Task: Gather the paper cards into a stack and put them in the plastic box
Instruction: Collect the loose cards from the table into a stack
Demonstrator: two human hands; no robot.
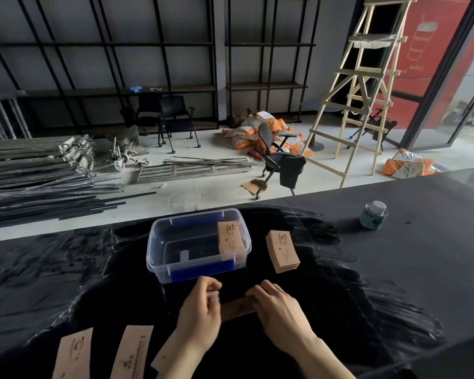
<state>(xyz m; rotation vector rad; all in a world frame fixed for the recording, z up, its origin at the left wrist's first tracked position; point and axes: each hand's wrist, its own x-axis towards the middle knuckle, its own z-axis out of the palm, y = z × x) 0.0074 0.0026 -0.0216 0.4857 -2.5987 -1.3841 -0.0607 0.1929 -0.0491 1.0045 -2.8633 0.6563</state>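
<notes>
clear plastic box [159, 250]: open, some cards inside at right | tan card stack [283, 251]: beside box | loose cards [73, 354]: near edge

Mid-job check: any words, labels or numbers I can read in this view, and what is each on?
"Coffee", seen mirrored, on the red panel behind the ladder.
Paper cards, in the plastic box and on the table: logo and print too small to read.
Green can: label blurred.
Orange sacks on the floor: print unreadable.

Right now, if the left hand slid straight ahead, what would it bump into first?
Probably the plastic box: its near wall with the blue clip sits just beyond the left hand. Depth is hard to judge.
</notes>
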